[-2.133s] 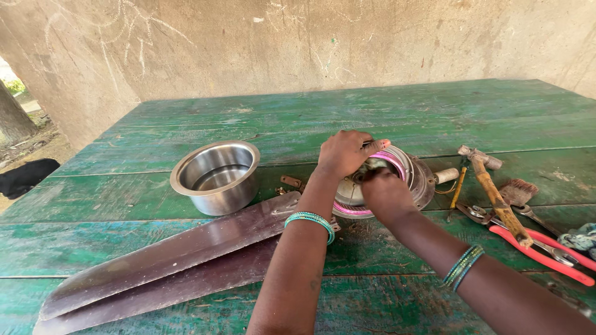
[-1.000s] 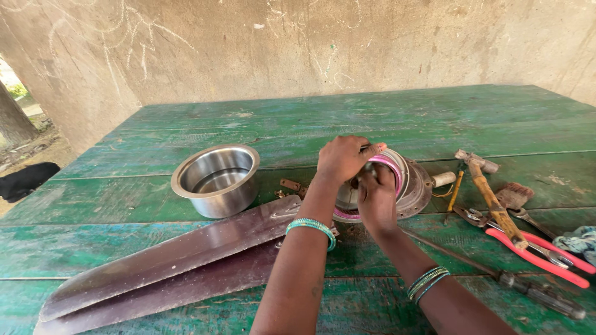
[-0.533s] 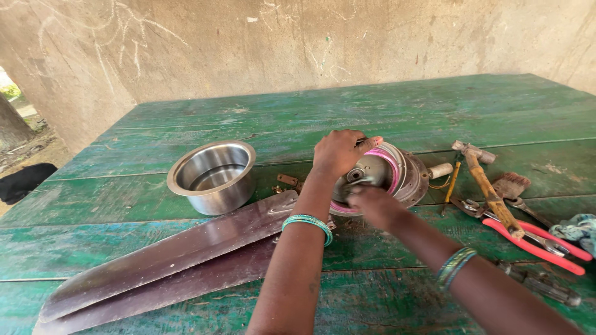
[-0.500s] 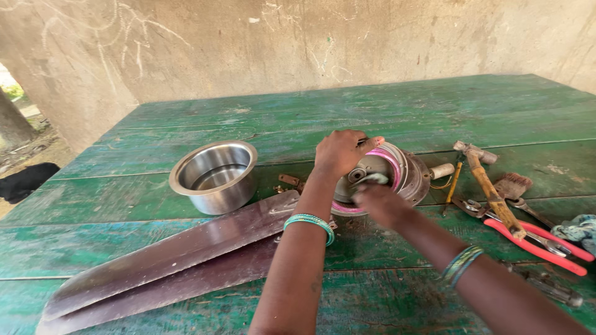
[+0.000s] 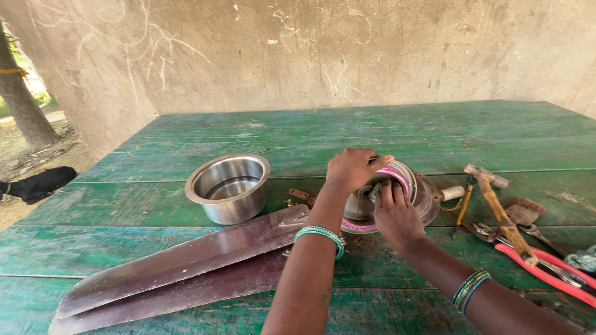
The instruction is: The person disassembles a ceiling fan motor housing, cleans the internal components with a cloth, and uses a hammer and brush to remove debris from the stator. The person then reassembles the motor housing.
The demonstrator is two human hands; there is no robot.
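Nearest, two brown fan blades (image 5: 186,267) lie detached. Beyond, the right hand (image 5: 397,217) fingers the motor hub (image 5: 416,192) mid-table, while the left hand (image 5: 351,169) grips its pink-ringed top; dismantling looks partway. Farther left stands an empty steel bowl (image 5: 230,186).

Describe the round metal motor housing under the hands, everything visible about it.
The round motor housing is dull grey metal, disc-shaped, lying flat on the green wooden table. A pink band runs around its rim. A brown fan blade reaches out from its left side. The left hand grips its top edge; the right hand rests on its centre hub, fingers pressed there. Much of it is hidden.
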